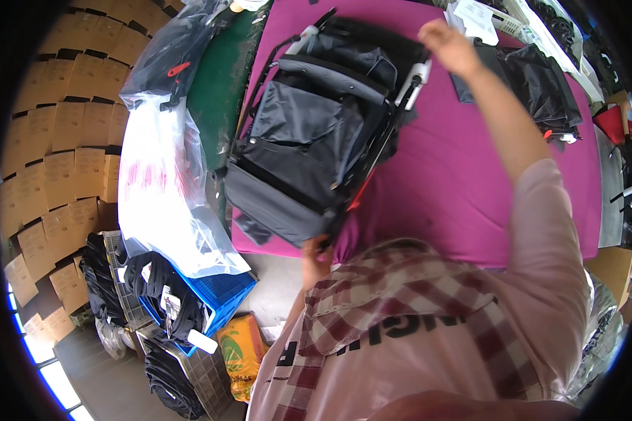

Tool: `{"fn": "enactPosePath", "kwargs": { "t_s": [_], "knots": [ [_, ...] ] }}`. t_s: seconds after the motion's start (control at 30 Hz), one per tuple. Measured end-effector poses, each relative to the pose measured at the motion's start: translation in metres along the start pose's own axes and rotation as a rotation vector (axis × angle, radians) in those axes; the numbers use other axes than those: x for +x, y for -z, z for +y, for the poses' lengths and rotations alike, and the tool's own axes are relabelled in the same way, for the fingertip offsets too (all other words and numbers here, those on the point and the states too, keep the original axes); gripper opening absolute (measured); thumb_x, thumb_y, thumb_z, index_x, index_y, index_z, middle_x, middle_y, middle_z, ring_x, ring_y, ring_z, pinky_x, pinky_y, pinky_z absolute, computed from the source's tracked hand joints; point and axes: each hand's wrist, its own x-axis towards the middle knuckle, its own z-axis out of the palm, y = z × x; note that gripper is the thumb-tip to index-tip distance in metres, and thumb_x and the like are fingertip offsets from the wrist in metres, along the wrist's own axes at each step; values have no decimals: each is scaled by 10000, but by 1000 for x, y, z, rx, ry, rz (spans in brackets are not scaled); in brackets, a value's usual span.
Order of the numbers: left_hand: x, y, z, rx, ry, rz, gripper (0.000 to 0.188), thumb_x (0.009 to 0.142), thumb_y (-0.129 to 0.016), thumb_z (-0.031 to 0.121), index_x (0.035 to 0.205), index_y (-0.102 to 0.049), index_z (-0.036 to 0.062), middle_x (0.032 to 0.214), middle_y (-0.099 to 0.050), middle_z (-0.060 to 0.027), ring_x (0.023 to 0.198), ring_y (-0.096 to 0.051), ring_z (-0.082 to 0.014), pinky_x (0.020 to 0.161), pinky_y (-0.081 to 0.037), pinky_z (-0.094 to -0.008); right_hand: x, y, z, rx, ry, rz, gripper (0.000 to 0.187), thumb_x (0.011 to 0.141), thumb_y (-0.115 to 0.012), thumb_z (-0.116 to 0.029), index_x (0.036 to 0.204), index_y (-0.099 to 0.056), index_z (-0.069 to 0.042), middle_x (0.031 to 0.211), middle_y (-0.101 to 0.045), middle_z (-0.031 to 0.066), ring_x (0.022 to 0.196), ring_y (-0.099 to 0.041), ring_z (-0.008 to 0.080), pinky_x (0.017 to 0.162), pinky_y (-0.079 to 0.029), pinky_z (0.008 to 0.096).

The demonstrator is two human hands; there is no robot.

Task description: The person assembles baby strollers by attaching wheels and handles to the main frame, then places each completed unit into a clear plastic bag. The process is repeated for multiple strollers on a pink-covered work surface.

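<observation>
A folded black stroller [305,112] lies at a slant on the table, with dark fabric, a black bar across it and pale grey joints on its frame. My left hand [316,261] is closed on its near end, at the lower corner by my body; part of that hand is hidden. My right arm reaches far out, and my right hand [451,48] is at the stroller's far right corner. Its fingers are bent and slightly blurred, so whether they grip the frame or only touch it is unclear. Something red shows under the stroller's right side.
Magenta cloth [442,189] covers the table. Folded black fabric pieces [541,88] and papers [474,21] lie at the far right. On the left are plastic-wrapped goods [165,168], a blue crate [225,291] of black parts, a yellow-orange bag [240,354] and stacked cardboard boxes [70,161].
</observation>
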Motion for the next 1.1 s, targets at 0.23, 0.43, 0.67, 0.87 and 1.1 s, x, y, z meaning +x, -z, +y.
{"fn": "enactPosePath", "kwargs": {
  "t_s": [0.23, 0.43, 0.67, 0.87, 1.1],
  "knots": [
    [54, -81, 31, -73, -434, -516, 328, 773, -683, 95, 1092, -610, 73, 1083, -562, -149, 733, -629, -270, 635, -522, -337, -264, -68, 70, -60, -44, -605, 192, 820, -624, -222, 845, -555, -44, 798, -589, 163, 755, -578, 347, 652, -448, 425],
    [78, -66, 28, 281, -693, -478, 453, 723, -716, 274, 1121, -581, 107, 1170, -512, -99, 1123, -486, -321, 939, -389, -483, -509, 0, 56, -150, -843, -371, 278, 829, -631, -270, 975, -610, -35, 900, -644, 227, 874, -621, 400, 736, -490, 441],
    [85, -123, 35, 134, -1086, -497, 188, 811, -606, 112, 996, -620, 77, 1247, -507, -131, 1234, -430, -346, 1033, -331, -502, -599, -41, -44, 12, -1163, -160, 188, 823, -615, -234, 902, -661, -70, 853, -693, 113, 796, -670, 264, 710, -515, 369],
    [80, -206, 76, 19, -1221, -544, 179, 777, -639, 108, 952, -614, 80, 1114, -567, -161, 1053, -532, -365, 903, -410, -479, -644, -57, -88, -50, -1195, -176, 253, 833, -526, -282, 894, -650, -70, 872, -668, 174, 845, -626, 368, 758, -486, 446],
    [65, -194, 93, 316, -1272, -602, 223, 741, -660, 118, 952, -617, 59, 1114, -569, -149, 1049, -529, -357, 891, -415, -492, -643, -2, -63, -28, -1060, 172, 216, 802, -589, -261, 920, -633, -85, 849, -641, 147, 837, -623, 328, 745, -493, 432]
  ]
}}
